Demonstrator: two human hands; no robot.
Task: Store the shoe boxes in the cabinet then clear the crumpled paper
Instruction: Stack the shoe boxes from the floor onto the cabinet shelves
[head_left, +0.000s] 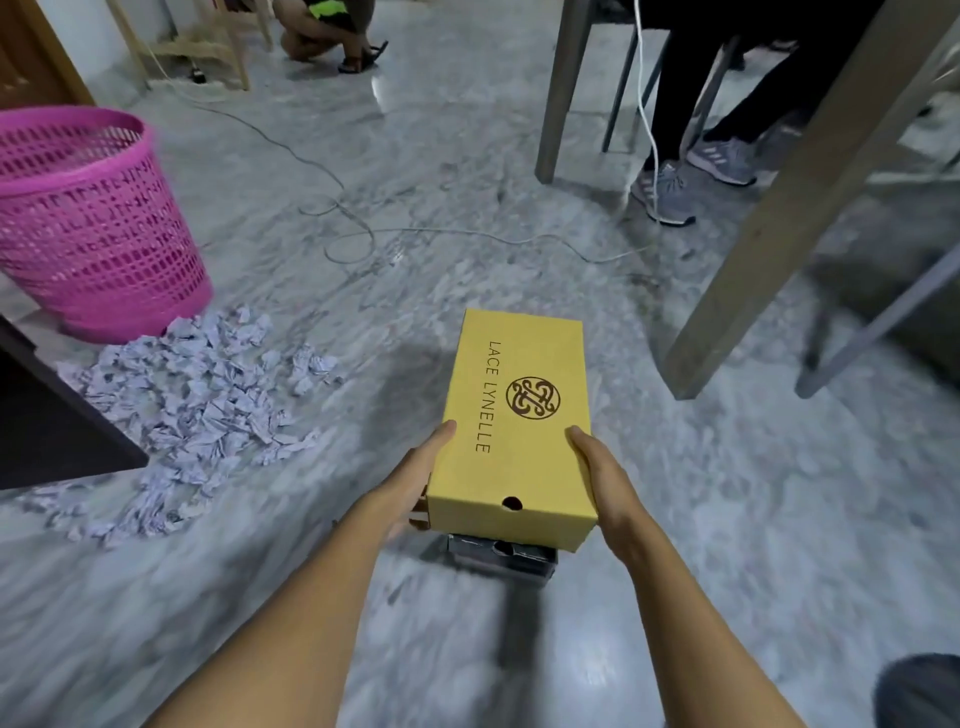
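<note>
Shoe box (511, 457), yellow (brown logo)

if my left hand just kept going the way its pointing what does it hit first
The yellow shoe box: the left hand already holds its left side and angles in toward it. Past the box only bare floor and a white cable show, though depth is hard to judge.
</note>
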